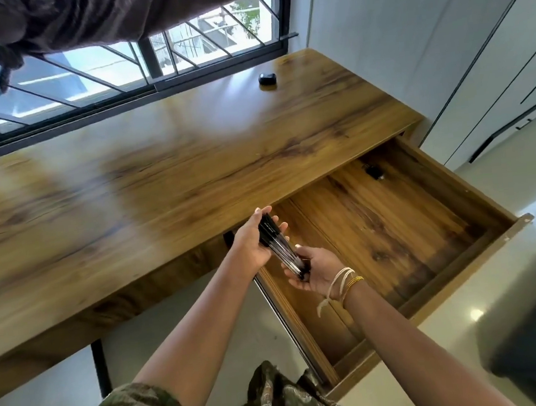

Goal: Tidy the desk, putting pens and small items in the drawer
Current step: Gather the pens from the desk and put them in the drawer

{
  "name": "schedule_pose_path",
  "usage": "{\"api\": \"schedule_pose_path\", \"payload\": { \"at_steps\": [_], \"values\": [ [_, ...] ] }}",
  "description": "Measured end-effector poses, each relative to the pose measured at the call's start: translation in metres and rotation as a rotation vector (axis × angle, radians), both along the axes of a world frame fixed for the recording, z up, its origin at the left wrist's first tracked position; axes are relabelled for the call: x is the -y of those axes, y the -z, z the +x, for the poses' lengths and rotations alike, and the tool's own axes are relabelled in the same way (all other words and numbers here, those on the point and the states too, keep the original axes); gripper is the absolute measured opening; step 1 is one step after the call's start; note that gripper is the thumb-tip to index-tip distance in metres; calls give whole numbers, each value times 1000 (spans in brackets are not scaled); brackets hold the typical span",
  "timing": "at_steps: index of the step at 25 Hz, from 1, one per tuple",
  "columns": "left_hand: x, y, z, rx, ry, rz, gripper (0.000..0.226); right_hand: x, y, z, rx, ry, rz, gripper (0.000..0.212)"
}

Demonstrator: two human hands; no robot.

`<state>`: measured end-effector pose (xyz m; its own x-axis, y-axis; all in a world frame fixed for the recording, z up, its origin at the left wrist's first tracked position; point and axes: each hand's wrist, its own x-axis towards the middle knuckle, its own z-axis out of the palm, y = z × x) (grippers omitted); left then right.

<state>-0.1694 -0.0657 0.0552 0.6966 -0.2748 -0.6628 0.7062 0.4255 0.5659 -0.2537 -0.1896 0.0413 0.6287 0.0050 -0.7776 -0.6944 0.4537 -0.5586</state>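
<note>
— What are the hands doing?
— The left hand (253, 240) and the right hand (315, 268) are both closed around one bundle of pens (280, 245), left on the far end, right on the near end.
— Where is the bundle?
— Above the left front corner of the open drawer (464, 285), not lying in it.
— Anything else?
— A small dark item (374, 171) sits at the drawer's back, and a small black case (267, 79) stands on the worktop (158, 167) near the window (148, 57).

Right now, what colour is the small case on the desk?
Black. The case sits near the window, head view.
</note>
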Motion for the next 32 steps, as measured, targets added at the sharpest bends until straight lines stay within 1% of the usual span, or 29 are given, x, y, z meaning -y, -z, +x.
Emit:
{"api": "schedule_pose_path", "payload": {
  "at_steps": [2, 3, 5, 6, 9, 13, 17, 18, 19, 20, 22, 23, 24, 25, 27, 30, 32],
  "values": [
    [-2, 3, 4, -35, 32, 3, 24, 5, 2, 1, 26, -192, -84, 43],
    [-3, 4, 7, -44, 63, 7, 22, 7, 4, 2, 43, -255, -93, 44],
    [-2, 9, 11, -57, 110, 16, 13, 13, 6, 3, 75, -328, -49, 39],
    [-1, 9, 12, -54, 127, 27, 10, 16, 8, 3, 90, -348, -27, 34],
    [1, 13, 14, -42, 147, 75, 18, 18, 11, 5, 117, -381, -16, 24],
    [9, 18, 14, -38, 151, 111, 18, 21, 15, 11, 77, -375, 54, 16],
    [18, 19, 8, -45, 161, 165, 27, 31, 16, 15, 11, -401, 61, 30],
    [22, 19, 7, -47, 160, 164, 28, 35, 17, 18, -3, -409, 34, 32],
    [24, 19, 6, -50, 153, 164, 28, 36, 17, 21, -12, -408, -61, 34],
    [26, 18, 5, -50, 140, 153, 28, 37, 17, 25, -6, -420, -222, 36],
    [30, 14, 4, -40, 113, 132, 27, 42, 16, 35, 48, -517, -654, 37],
    [31, 14, 5, -34, 106, 134, 27, 44, 17, 39, 65, -564, -761, 31],
    [31, 13, 4, -29, 105, 142, 28, 44, 17, 42, 47, -574, -781, 24],
    [31, 13, 5, -26, 104, 155, 27, 46, 20, 45, 14, -571, -783, 22],
    [32, 14, 5, -30, 79, 167, 26, 47, 25, 50, 25, -532, -832, 19],
    [30, 17, 6, -33, 29, 193, 25, 43, 29, 52, 202, -348, -884, 29],
    [27, 19, 8, -52, -5, 176, 24, 40, 24, 48, 344, -220, -829, 26]
  ]
}}
